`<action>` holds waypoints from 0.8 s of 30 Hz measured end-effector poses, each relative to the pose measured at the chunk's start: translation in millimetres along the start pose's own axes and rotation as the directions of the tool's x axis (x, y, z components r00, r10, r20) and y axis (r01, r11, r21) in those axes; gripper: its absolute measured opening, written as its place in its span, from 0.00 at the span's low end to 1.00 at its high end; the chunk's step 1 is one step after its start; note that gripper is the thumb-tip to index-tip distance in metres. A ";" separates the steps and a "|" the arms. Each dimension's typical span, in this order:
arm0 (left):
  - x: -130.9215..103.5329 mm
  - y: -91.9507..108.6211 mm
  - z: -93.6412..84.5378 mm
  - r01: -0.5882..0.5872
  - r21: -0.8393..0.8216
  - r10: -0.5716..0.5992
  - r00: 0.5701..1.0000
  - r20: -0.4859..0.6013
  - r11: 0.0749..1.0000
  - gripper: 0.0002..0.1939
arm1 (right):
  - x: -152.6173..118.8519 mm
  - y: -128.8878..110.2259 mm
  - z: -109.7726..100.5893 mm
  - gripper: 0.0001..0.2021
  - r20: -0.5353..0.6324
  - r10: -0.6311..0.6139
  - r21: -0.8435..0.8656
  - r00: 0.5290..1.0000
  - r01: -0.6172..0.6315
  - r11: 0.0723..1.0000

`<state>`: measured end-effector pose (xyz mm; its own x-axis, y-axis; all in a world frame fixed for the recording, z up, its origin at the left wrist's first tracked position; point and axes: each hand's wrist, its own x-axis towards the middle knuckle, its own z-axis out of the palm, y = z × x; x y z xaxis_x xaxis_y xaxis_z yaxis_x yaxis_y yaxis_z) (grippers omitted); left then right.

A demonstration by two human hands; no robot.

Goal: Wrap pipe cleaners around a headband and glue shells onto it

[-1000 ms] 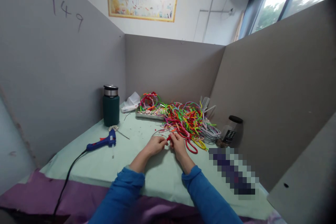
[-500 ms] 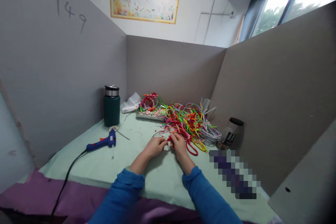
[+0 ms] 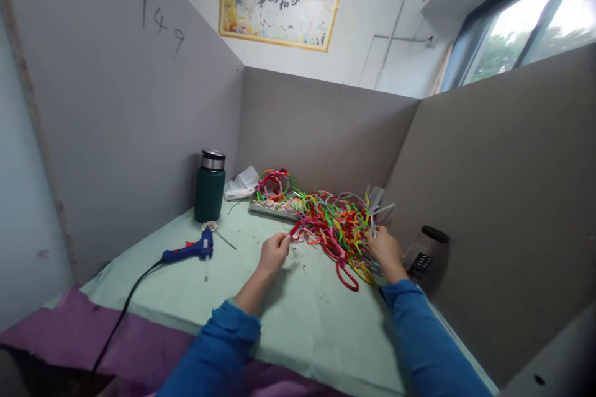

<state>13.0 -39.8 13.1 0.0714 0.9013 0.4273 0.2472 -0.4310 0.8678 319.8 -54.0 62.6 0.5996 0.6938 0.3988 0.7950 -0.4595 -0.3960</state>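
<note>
My left hand [image 3: 274, 254] is closed on a short red piece [image 3: 295, 229] that sticks up from its fingertips. On the right, my right hand [image 3: 385, 250] has its fingers bent at the right edge of a heap of colourful pipe cleaners [image 3: 342, 220]; the pile and the hand itself hide what, if anything, it holds. Red loops [image 3: 347, 278] hang off the near side of the heap, between the two hands. Behind and left of the heap, a metal tray [image 3: 272, 213] bears pale bits and a coiled colourful ring [image 3: 274, 186].
A blue glue gun [image 3: 189, 251] with a black cord lies at the left. Behind it stands a dark green flask [image 3: 209, 189], near white paper [image 3: 243, 183]. A black-lidded jar [image 3: 426, 251] leans by the right partition. Grey partitions [image 3: 326, 130] enclose the table.
My right hand has left my left hand and moved right to the heap's edge. My left hand keeps the red piece. The view has shifted, moving the scene slightly rightward.
</note>
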 end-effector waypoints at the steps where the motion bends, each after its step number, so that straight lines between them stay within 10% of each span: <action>1: 0.7 -1.2 0.3 0.008 -0.038 -0.008 1.000 0.010 0.999 0.17 | 6.0 0.7 2.3 0.20 0.037 -0.042 0.026 0.998 0.041 0.999; 7: 3.4 -3.8 -0.6 0.063 -0.154 -0.067 0.998 -0.018 0.986 0.16 | 34.2 -20.0 0.9 0.10 0.073 -0.048 0.649 0.996 -0.011 0.761; 15: 4.8 -6.7 -0.1 0.061 -0.189 -0.072 0.996 -0.053 0.980 0.18 | 56.7 -40.3 -32.3 0.06 0.100 -0.154 0.923 0.983 -0.034 0.383; 20: 3.5 -2.6 -1.0 0.055 -0.163 -0.063 0.997 -0.045 0.985 0.15 | 63.5 -46.3 -50.4 0.04 0.112 -0.127 0.811 0.986 -0.016 0.585; 24: 3.6 -1.5 -1.6 0.063 -0.130 -0.071 0.996 -0.056 0.990 0.15 | 63.1 -47.3 -65.9 0.10 -0.103 -0.097 0.808 0.990 0.139 0.572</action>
<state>11.3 -35.9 13.7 -0.0009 0.9257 0.3782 0.1238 -0.3752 0.9186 326.1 -25.0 161.0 0.5263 0.6744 0.5179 0.4645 0.2821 -0.8394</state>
